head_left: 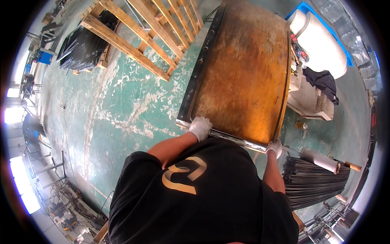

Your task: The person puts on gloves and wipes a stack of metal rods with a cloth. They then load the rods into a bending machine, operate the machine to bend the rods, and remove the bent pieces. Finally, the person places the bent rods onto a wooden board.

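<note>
In front of me stands a workbench with a worn, brown-stained wooden top (243, 77). A narrow silver metal strip (239, 140) runs along its near edge; I cannot tell whether it is loose or fixed there. My left hand (200, 127), in a white knit glove, is closed over the strip near the bench's left corner. At the right corner, my right hand (274, 149), gloved alike, is closed on the strip's other end. Both hands' fingers are partly hidden. A black rail with holes (200, 61) lies along the bench's left side.
A wooden pallet frame (142, 38) stands at far left, with black bars (87, 42) behind it. To the right are a white wrapped bulky item (321, 44), a dark cloth (323, 83), a stack of black bars (317, 179) and a film roll (321, 160). The green floor (118, 105) is worn.
</note>
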`<state>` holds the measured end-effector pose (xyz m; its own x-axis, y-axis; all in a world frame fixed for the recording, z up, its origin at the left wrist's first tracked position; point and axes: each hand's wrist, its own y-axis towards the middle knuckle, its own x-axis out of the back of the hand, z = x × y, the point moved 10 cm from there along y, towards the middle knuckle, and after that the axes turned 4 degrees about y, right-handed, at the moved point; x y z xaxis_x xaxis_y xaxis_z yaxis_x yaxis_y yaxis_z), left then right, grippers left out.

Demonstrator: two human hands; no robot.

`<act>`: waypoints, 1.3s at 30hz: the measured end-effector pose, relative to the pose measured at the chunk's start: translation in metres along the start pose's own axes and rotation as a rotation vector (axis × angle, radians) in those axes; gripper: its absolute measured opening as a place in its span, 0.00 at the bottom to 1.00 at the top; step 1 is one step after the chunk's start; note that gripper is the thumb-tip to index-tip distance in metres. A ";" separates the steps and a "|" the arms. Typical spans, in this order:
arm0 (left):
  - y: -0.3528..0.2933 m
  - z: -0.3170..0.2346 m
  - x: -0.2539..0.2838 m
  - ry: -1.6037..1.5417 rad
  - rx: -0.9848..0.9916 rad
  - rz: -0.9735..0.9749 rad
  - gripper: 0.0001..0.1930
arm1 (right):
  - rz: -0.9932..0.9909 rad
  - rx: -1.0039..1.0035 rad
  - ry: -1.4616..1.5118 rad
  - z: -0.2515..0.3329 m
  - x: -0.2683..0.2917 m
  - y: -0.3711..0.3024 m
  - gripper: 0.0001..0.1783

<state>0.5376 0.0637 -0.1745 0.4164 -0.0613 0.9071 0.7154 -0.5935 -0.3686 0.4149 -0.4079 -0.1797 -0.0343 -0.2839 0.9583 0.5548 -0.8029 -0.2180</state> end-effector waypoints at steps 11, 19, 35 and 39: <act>-0.003 -0.001 0.005 0.040 -0.009 -0.058 0.10 | 0.038 -0.049 -0.025 0.012 0.009 -0.009 0.19; -0.002 -0.002 0.005 0.040 -0.016 -0.084 0.10 | 0.003 -0.001 -0.033 0.007 0.007 -0.005 0.20; 0.000 0.001 -0.003 -0.003 0.006 -0.003 0.10 | 0.029 -0.037 0.004 0.010 0.013 -0.011 0.21; 0.000 0.002 -0.004 -0.006 0.013 -0.004 0.10 | 0.031 -0.067 -0.012 0.013 0.016 -0.013 0.20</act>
<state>0.5369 0.0656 -0.1789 0.4168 -0.0539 0.9074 0.7246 -0.5830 -0.3675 0.4184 -0.3952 -0.1588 -0.0079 -0.3029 0.9530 0.4986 -0.8273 -0.2588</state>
